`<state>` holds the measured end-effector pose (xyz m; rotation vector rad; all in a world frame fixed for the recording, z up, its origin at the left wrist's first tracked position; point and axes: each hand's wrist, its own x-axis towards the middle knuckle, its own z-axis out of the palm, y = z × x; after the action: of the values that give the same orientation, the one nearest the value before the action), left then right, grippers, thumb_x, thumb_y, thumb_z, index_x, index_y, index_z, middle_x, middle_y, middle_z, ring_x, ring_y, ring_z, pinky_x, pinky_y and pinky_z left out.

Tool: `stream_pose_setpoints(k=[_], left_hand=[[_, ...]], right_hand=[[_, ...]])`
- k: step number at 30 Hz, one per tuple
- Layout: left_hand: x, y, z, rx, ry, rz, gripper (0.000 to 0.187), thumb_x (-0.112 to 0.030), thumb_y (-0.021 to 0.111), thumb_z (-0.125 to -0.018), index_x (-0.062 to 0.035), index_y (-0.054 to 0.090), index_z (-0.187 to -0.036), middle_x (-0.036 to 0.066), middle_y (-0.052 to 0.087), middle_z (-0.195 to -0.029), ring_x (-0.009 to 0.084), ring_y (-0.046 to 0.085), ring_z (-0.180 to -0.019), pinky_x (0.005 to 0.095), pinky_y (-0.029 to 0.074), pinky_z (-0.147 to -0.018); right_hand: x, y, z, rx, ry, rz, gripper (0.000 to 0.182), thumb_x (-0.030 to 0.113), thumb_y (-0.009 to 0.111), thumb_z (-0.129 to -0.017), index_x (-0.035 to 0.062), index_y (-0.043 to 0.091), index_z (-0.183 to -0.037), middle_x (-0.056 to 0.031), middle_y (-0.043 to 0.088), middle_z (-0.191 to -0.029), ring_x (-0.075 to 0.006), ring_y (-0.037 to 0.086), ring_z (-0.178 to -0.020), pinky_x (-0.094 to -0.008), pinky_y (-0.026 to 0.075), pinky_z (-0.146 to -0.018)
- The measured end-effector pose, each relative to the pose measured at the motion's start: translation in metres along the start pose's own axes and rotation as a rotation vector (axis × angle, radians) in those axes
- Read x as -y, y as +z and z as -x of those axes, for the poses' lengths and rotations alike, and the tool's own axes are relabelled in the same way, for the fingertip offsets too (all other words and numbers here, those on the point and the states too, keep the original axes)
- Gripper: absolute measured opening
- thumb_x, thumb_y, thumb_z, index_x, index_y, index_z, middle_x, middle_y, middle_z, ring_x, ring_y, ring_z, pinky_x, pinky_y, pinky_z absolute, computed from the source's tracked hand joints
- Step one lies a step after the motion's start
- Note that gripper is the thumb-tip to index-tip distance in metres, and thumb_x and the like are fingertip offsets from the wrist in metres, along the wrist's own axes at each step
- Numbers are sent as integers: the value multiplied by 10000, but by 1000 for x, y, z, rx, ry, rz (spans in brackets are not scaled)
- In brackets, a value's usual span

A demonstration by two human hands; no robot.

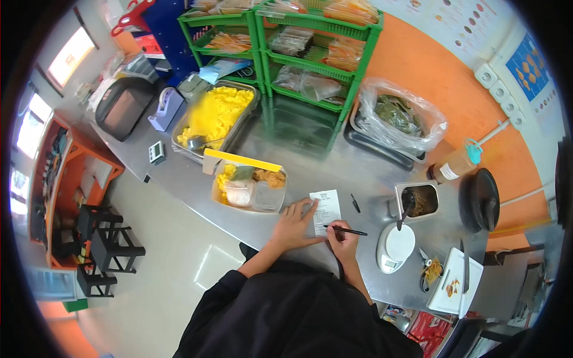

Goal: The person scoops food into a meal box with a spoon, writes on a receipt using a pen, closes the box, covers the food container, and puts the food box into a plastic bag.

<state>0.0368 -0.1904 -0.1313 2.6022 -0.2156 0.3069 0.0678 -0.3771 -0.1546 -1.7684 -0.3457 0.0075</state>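
Note:
My right hand (pixel 341 240) is closed round a black pen (pixel 352 231), its tip on a printed paper receipt (pixel 325 206) lying on the steel table. Beside it my left hand (pixel 292 227) lies spread, fingertips on the receipt's left edge. The pen's black cap (pixel 356 203) rests to the right of the paper. Left of the receipt stands an open meal box (pixel 268 197) with a yellow-edged lid flap. Inside are white rice (pixel 239 194), yellow egg, a green leaf and a browned fried piece.
A tray of scrambled egg (pixel 224 110) stands at the back left, near green racks (pixel 322 59) of packets. On the right are a kitchen scale (pixel 396 247), a steel food container (pixel 418 200), scissors (pixel 425 258) and a cutting board (pixel 456 280) with a knife (pixel 464 271).

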Motion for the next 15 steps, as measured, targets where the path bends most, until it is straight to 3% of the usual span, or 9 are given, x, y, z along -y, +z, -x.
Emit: stream_pose_setpoints(k=[2, 5, 10, 15], left_hand=[[2, -1, 0, -5, -22, -26, 1004, -610, 724, -670, -55, 385, -1435, 125, 419, -1302, 300, 458, -1097, 403, 373, -899], [3, 1, 3, 29, -51, -23, 1001, -617, 706, -684, -25, 381, -1422, 130, 407, -1322, 321, 435, -1145, 428, 379, -943], [4, 2, 5, -14, -5, -3, 959, -619, 684, -711, -38, 396, -1417, 121, 412, -1314, 314, 441, -1130, 417, 378, -947], [3, 7, 3, -51, 5, 13, 952, -612, 695, -704, -72, 399, -1431, 107, 419, -1312, 302, 454, -1109, 407, 381, -923]], right_hand=[[-1, 2, -2, 31, -10, -5, 68, 65, 676, -829, 34, 631, -870, 33, 573, -654, -10, 459, -536, -184, 363, -491], [-16, 0, 0, 98, -85, 62, 61, 16, 649, -852, -8, 610, -892, -6, 633, -744, -20, 541, -605, -175, 407, -526], [-14, 1, 0, 102, 21, -33, 74, 3, 625, -871, -17, 588, -932, -39, 638, -752, -54, 586, -613, -196, 475, -549], [-6, 3, 0, 58, 21, -73, 67, 19, 634, -864, -1, 600, -918, -26, 642, -729, -49, 587, -583, -182, 442, -521]])
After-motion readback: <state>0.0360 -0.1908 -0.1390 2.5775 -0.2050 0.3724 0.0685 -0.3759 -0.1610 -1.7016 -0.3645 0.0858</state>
